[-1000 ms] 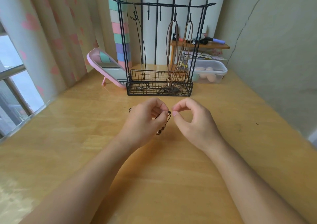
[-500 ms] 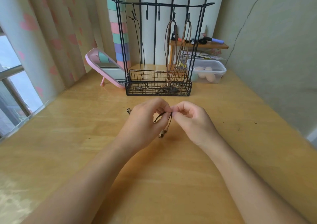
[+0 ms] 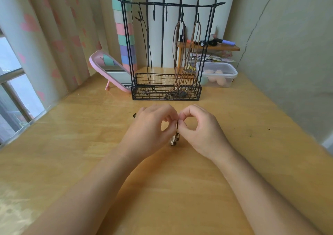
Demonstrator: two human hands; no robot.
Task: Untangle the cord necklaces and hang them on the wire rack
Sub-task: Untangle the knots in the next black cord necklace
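Observation:
My left hand (image 3: 151, 126) and my right hand (image 3: 200, 128) meet over the middle of the wooden table (image 3: 72, 153). Both pinch a dark cord necklace (image 3: 177, 126) between fingertips; its brown beads (image 3: 174, 141) hang just below, near the tabletop. A bit of the cord (image 3: 134, 115) shows left of my left hand; most of the rest is hidden. Behind stands the black wire rack (image 3: 166, 87) with a basket base. Three cord necklaces hang from its hooks: a dark one (image 3: 146, 54) on the left and two brown ones (image 3: 182, 54) on the right.
A pink tilted mirror (image 3: 108, 69) leans left of the rack. A clear plastic box (image 3: 216, 74) with pale sponges sits right of it, below a small wooden shelf (image 3: 209, 46) of cosmetics. Curtains and a window lie to the left, a wall to the right.
The loop of cord seen earlier between my hands has closed up; the fingertips are now together and the beads hang straight down below them.

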